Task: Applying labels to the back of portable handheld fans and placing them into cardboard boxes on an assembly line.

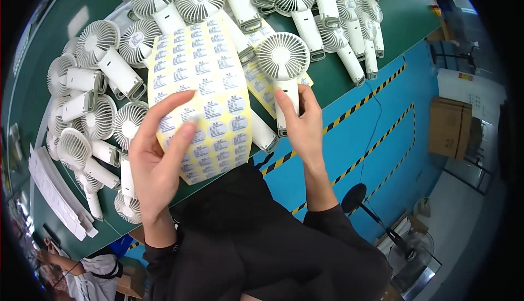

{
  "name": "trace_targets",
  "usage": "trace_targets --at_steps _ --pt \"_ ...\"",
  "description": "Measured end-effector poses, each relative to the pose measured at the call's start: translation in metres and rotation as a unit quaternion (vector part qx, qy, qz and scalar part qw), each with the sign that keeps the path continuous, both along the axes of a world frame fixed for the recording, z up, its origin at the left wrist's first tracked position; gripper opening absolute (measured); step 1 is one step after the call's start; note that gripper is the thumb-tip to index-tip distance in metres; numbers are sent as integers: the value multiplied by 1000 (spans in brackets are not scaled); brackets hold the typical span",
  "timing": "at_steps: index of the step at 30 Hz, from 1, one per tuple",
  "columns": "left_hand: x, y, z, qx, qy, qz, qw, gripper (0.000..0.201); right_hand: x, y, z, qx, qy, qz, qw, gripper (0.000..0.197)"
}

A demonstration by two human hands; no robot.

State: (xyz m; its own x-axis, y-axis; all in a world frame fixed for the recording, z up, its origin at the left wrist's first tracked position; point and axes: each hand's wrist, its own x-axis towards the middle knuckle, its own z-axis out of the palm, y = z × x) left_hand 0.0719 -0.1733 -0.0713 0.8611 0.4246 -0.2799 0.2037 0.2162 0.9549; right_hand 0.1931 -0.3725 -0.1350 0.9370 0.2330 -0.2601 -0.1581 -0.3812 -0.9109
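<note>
1. The left hand point(155, 161) gripped the label sheet point(199, 74), thumb and forefinger over its front and the other fingers mostly hidden behind it; a pale blur showed at the thumb tip.
2. The right hand point(304, 126) grasped a white handheld fan point(282, 55) by its handle, thumb on the front, the round head pointing away from the body.
3. The label sheet curved upward between the hands, mostly right of and beyond the left one; the held fan stood just beside its right edge.
4. A second label sheet point(261, 90) lay behind the held fan, partly covered by the first.
5. Many more white fans point(98, 44) crowded the green table point(406, 14) to the left and beyond both hands.
6. White papers point(57, 194) lay at the table's left.
7. Farther out were the blue floor point(376, 121), a cardboard box point(450, 126) at right and another person point(90, 276) at lower left.
</note>
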Motion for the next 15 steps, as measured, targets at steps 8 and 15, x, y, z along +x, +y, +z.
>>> trace_targets --at_steps 8,15 --pt "4 -4 -10 -44 -65 18 997 52 -1 -6 -10 -61 -41 19 997 33" --pt "5 1 -23 111 -67 61 990 31 2 -9 -13 -129 -179 40 975 27"
